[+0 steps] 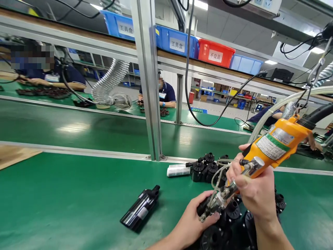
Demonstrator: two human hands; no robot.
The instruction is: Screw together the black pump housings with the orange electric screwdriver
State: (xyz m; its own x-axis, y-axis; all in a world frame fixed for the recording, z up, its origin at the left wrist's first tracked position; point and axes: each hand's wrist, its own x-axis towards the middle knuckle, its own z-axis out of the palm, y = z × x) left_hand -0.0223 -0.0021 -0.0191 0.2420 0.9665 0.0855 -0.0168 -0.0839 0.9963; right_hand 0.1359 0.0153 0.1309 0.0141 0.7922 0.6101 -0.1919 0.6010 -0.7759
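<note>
Bright ceiling lamps (199, 5); glare patches on green surface (109, 129) (softly blurred).

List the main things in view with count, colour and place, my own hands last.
Orange tool: one, orange with silver tip, right
Held black part: one, black, at the tool's tip
Loose black parts: several, black, lower right
Glossy cylinder: one, black, lower centre
White packet: one, white, beside the rear parts
Worktop: one, green, foreground
Brown board: one, brown, left edge
Upper bins: four, three blue and one red, along the top
Main post: one, silver, centre
Ribbed ducts: several, silver, left and right
Cables: several, black, mostly overhead
Co-workers: at least three, dark blue tops, background
Left hand: one, bare, around the held part
Right hand: one, bare, gripping the tool
</note>
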